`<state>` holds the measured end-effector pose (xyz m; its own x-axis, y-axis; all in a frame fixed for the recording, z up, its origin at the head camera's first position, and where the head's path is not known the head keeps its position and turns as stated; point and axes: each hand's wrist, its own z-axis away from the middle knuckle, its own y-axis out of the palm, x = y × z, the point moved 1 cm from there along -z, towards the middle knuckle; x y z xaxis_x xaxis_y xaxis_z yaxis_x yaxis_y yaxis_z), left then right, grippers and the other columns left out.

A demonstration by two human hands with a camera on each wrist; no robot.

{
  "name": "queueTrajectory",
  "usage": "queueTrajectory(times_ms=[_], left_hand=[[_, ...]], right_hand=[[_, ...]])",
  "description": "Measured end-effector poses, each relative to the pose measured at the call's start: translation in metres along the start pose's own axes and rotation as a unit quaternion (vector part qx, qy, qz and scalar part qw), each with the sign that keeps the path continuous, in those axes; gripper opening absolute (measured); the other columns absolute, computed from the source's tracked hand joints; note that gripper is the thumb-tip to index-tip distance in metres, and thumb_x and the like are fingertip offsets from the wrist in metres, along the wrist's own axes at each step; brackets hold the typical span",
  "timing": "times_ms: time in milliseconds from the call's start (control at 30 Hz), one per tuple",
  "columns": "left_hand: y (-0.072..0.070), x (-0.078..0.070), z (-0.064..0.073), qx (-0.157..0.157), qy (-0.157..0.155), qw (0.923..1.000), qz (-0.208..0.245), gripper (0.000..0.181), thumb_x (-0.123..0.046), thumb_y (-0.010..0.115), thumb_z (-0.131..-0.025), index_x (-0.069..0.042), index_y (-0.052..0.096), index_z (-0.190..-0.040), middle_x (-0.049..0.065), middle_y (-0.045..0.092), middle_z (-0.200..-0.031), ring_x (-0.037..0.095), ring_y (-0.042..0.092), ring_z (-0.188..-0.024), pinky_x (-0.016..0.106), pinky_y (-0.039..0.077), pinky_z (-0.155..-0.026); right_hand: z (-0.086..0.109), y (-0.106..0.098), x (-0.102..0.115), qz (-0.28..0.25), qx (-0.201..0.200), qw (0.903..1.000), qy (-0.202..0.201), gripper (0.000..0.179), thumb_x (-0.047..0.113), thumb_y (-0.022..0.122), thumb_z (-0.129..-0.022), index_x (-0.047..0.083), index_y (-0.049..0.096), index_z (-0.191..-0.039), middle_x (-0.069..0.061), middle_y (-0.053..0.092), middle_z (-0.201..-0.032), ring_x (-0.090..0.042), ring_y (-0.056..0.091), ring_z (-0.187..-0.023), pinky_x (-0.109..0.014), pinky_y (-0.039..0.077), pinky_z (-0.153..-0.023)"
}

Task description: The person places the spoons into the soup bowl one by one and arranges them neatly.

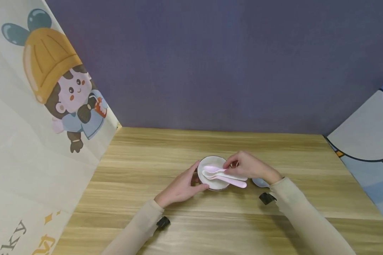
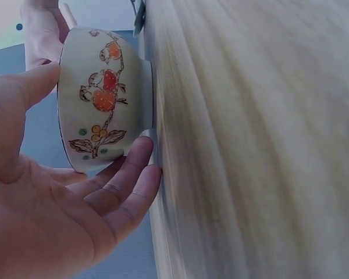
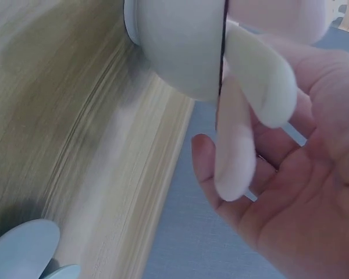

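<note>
A bowl (image 1: 200,174) with a dark rim stands on the wooden table; the left wrist view shows fruit and leaves painted on its side (image 2: 104,87). My left hand (image 1: 182,185) grips it, thumb at the rim and fingers round the lower side. Three spoons lean in the bowl with handles over its right edge: a white spoon (image 3: 262,78), a near pink spoon (image 1: 236,182) and a far pink spoon (image 3: 235,145). From above, my right hand (image 1: 251,165) pinches the far pink spoon by its handle; the fingertips are partly hidden behind the handles.
A pale blue spoon (image 1: 260,182) lies on the table (image 1: 210,223) right of the bowl, partly under my right wrist; a second pale blue piece (image 3: 65,272) shows beside it. A dark blue panel (image 1: 210,63) rises behind the table, with printed sheets at both sides.
</note>
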<state>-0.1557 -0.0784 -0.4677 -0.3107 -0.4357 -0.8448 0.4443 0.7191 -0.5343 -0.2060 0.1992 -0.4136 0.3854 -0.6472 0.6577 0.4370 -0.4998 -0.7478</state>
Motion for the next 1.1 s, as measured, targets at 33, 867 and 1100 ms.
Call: queueTrajectory(times_ms=[33,867,1100], left_hand=[[-0.0001,-0.0001,-0.0002,0.0,0.0,1.0,-0.002,0.087,-0.039,0.075,-0.101,-0.028,0.024,-0.17,-0.002,0.058,-0.151,0.009,0.068,-0.121,0.036,0.056,-0.107],[-0.0001,0.0021,-0.0016,-0.002,-0.008,0.9999,-0.008,0.088,-0.044,0.074,-0.101,-0.025,0.024,-0.171,0.002,0.059,-0.152,0.014,0.068,-0.125,0.038,0.056,-0.107],[-0.0002,0.0013,-0.0007,-0.001,-0.012,0.9999,-0.011,0.088,-0.044,0.074,-0.101,-0.026,0.024,-0.171,0.001,0.06,-0.151,0.013,0.068,-0.124,0.039,0.056,-0.108]], right_hand=[[-0.0003,0.0003,-0.0002,0.0,-0.001,1.0,-0.001,0.007,0.017,0.082,-0.093,0.016,0.084,-0.099,0.006,0.075,-0.085,-0.011,0.062,-0.071,-0.022,0.05,-0.062],[-0.0017,0.0045,-0.0044,-0.02,-0.003,0.9997,-0.013,0.006,0.017,0.083,-0.093,0.015,0.084,-0.098,0.005,0.073,-0.082,-0.012,0.059,-0.068,-0.021,0.047,-0.059],[0.0044,0.0038,-0.0077,-0.019,-0.015,0.9997,-0.001,0.01,0.02,0.082,-0.094,0.015,0.084,-0.103,0.006,0.074,-0.086,-0.014,0.062,-0.076,-0.024,0.051,-0.065]])
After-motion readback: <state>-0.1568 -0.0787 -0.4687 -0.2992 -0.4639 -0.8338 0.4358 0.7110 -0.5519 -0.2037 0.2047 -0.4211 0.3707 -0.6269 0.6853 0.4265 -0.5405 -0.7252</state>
